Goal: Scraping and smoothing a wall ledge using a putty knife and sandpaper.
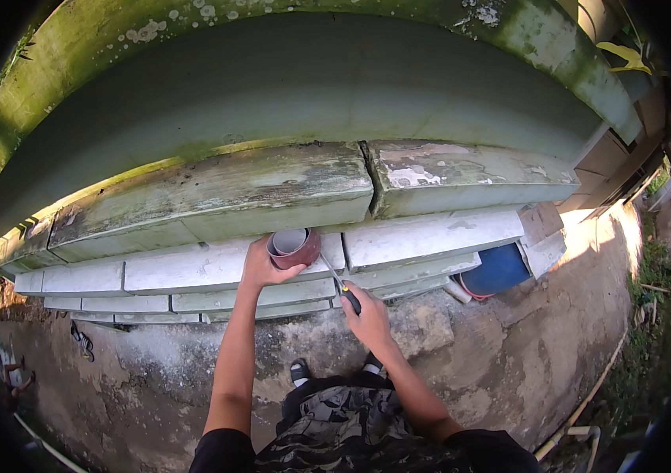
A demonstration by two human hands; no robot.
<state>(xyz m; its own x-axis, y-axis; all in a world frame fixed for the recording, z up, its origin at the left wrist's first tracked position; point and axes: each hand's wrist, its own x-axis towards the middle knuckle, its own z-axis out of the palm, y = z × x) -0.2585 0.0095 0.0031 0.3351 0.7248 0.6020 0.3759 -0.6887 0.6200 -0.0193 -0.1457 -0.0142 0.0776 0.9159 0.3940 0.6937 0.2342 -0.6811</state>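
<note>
My left hand (260, 266) grips a maroon round pot (298, 256) with a pale inside, held over the white-coated concrete step (414, 236). Just to the right, my right hand (365, 323) is closed round the black and yellow handle of a tool (349, 298). Its thin metal shaft reaches up-left to the side of the pot; whether the tip touches it I cannot tell. Behind the pot runs a mossy green concrete ledge (217, 213) with flaking paint and a split near its middle.
A green wall (288, 87) rises behind the steps. A blue container (493, 272) sits at their right end. Dark sandals (83, 339) lie left on the stained concrete ground (509, 370). Someone's legs (18, 382) show at the far left. Pipes (584, 432) and plants line the right.
</note>
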